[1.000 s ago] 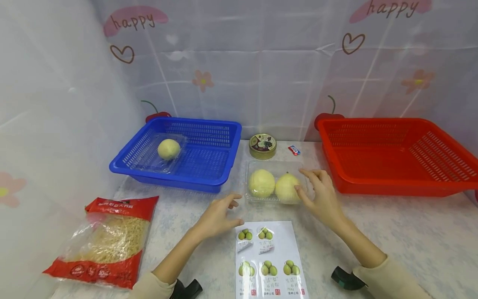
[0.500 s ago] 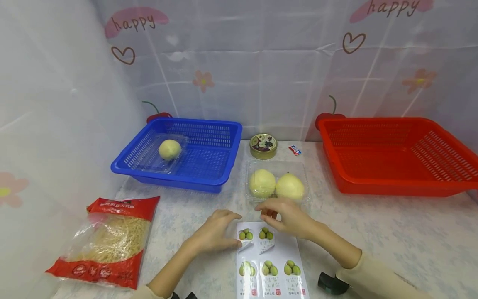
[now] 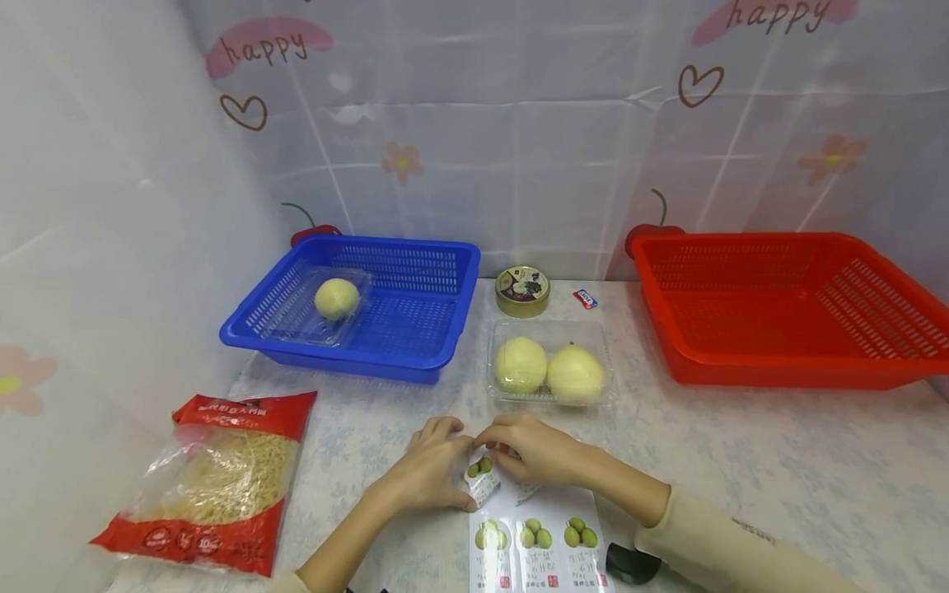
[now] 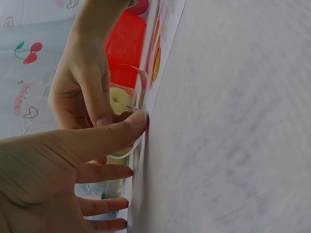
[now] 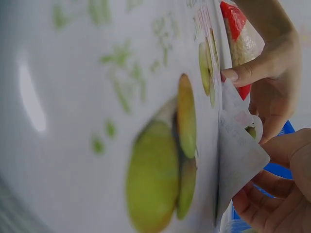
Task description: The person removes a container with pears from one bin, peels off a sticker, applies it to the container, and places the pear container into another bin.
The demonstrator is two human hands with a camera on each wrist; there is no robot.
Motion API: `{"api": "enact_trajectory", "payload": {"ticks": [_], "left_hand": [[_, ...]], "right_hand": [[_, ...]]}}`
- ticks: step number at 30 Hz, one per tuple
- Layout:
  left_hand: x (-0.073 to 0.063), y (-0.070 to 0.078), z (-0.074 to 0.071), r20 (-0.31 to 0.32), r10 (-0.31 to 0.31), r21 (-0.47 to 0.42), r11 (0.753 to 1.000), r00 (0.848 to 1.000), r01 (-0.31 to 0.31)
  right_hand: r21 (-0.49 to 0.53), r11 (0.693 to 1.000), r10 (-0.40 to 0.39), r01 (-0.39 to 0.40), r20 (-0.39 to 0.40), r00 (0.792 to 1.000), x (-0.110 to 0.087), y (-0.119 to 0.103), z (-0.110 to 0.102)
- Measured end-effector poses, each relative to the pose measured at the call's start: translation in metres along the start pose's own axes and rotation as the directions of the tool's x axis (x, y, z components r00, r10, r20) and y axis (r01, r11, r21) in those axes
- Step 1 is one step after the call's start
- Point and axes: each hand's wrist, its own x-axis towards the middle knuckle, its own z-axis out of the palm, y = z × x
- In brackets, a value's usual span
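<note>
Leaving the box (image 3: pixel 550 332) at 12 o'clock, the right hand (image 3: pixel 532 450) apparently pinches, fingertips half hidden, the newly tilted sticker (image 3: pixel 482 486) at the sheet (image 3: pixel 563 506)'s 11 o'clock, so peeling looks under way, the left hand (image 3: pixel 428 469) relaxed, thumb at the edge.

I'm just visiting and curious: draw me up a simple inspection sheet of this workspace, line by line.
Surface: pale patterned tabletop
Job's things: sticker sheet on the tabletop, two upper stickers partly peeled
Clutter: clear box with two fruits, tin, packet, bag, red basket, blue basket holding a fruit and clear packaging
Left hand: fingers extended, thumb at the sheet's edge
Right hand: fingers curled at the left sticker; pinch hidden
Cables: nothing seen
Surroundings: printed curtain behind
</note>
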Motion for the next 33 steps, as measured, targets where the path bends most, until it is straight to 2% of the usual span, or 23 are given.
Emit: {"api": "enact_trajectory", "payload": {"ticks": [15,23,33], "left_hand": [[-0.0012,-0.0015,0.0011,0.005,0.005,-0.017,1.000,1.000,-0.005],[-0.0014,-0.0012,0.0011,-0.001,0.012,-0.030,0.999,1.000,-0.012],[-0.0027,-0.0028,-0.0049,0.020,0.033,-0.059,0.998,0.999,-0.032]], "right_hand": [[0.018,0.999,0.029,-0.030,0.072,0.997,0.0056,-0.0007,0.0055],[0.013,0.999,0.032,-0.033,0.030,0.999,0.0038,-0.0029,0.0061],[0.119,0.990,0.072,-0.072,0.000,0.997,-0.0003,-0.0012,0.0011]]}}
